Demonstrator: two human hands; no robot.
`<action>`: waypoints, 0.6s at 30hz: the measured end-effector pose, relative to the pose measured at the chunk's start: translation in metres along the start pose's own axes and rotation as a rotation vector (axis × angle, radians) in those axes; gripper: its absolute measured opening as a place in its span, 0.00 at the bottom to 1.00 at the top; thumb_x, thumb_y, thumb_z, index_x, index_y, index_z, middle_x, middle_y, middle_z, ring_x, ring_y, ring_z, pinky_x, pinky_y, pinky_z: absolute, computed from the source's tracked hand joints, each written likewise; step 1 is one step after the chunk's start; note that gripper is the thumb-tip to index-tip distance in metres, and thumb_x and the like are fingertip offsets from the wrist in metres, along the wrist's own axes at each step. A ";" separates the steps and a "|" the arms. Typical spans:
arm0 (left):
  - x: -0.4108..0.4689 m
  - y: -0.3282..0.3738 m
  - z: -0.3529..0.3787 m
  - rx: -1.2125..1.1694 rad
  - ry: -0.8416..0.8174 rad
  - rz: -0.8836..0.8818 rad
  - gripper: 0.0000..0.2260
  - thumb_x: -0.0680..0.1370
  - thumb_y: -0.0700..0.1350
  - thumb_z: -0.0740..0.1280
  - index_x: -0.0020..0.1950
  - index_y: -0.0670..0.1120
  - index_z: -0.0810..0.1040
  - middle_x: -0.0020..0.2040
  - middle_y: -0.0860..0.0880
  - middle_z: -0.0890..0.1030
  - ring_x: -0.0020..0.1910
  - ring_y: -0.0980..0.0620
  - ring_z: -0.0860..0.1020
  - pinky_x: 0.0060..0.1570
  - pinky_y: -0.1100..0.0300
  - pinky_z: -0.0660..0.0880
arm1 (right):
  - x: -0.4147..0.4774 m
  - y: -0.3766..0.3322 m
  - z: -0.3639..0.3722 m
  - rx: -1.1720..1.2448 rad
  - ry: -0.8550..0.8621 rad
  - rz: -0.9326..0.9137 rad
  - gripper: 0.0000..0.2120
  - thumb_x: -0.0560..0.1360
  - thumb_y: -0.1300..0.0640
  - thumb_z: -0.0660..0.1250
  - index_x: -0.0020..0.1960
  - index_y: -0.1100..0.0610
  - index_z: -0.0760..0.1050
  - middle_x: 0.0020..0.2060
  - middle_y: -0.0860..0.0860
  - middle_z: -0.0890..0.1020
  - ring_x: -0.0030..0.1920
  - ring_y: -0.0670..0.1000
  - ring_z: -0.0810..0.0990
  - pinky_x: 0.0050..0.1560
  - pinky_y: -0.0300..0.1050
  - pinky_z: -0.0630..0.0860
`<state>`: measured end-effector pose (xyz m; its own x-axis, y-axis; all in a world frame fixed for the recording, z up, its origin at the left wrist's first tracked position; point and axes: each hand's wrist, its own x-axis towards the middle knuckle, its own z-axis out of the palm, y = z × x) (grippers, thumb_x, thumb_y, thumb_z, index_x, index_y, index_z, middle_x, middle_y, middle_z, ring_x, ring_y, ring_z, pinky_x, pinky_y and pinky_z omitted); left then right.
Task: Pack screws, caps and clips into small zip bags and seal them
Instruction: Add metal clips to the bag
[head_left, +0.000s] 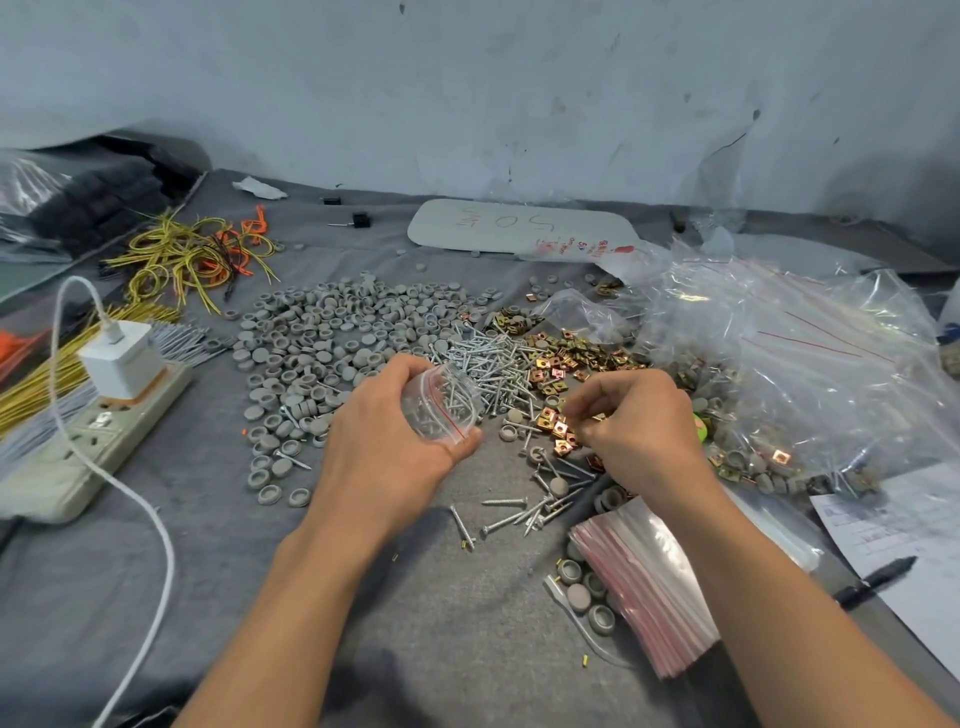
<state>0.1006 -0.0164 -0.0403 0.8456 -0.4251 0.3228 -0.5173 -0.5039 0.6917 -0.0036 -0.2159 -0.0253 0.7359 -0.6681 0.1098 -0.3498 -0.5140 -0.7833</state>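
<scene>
Grey cloth (415, 623), zip bag (441, 410) in left hand (384, 441)

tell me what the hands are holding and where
The left hand grips the bag round its body. The right hand curls over the clips; whether it holds one cannot be told.

Grey caps (332, 332), silver screws (493, 369), coppery clips (558, 364)

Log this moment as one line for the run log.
step: filling | left hand: holds zip bag with screws inside | right hand: pinches clips | bag mouth: open
</scene>
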 end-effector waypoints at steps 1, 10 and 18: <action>0.000 0.000 0.000 -0.004 0.000 0.000 0.24 0.65 0.60 0.81 0.54 0.63 0.72 0.49 0.63 0.79 0.46 0.66 0.75 0.39 0.68 0.65 | 0.000 0.000 0.000 -0.009 0.012 0.004 0.18 0.71 0.71 0.75 0.34 0.48 0.84 0.29 0.41 0.84 0.33 0.36 0.82 0.30 0.28 0.73; 0.000 -0.001 0.001 0.003 -0.019 0.008 0.24 0.65 0.60 0.81 0.54 0.64 0.71 0.49 0.62 0.79 0.46 0.63 0.77 0.39 0.67 0.66 | 0.001 0.000 0.004 -0.146 -0.042 0.079 0.17 0.69 0.72 0.73 0.34 0.50 0.84 0.32 0.43 0.84 0.33 0.39 0.80 0.23 0.27 0.67; 0.000 -0.002 0.002 0.025 -0.025 0.014 0.26 0.65 0.61 0.81 0.54 0.65 0.70 0.51 0.61 0.79 0.48 0.61 0.77 0.42 0.67 0.67 | 0.002 -0.001 0.009 -0.385 -0.080 0.003 0.16 0.70 0.64 0.77 0.35 0.43 0.80 0.33 0.40 0.81 0.45 0.49 0.83 0.59 0.51 0.78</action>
<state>0.1016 -0.0172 -0.0428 0.8348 -0.4507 0.3163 -0.5328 -0.5164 0.6704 0.0031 -0.2119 -0.0299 0.7717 -0.6341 0.0480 -0.5332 -0.6864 -0.4946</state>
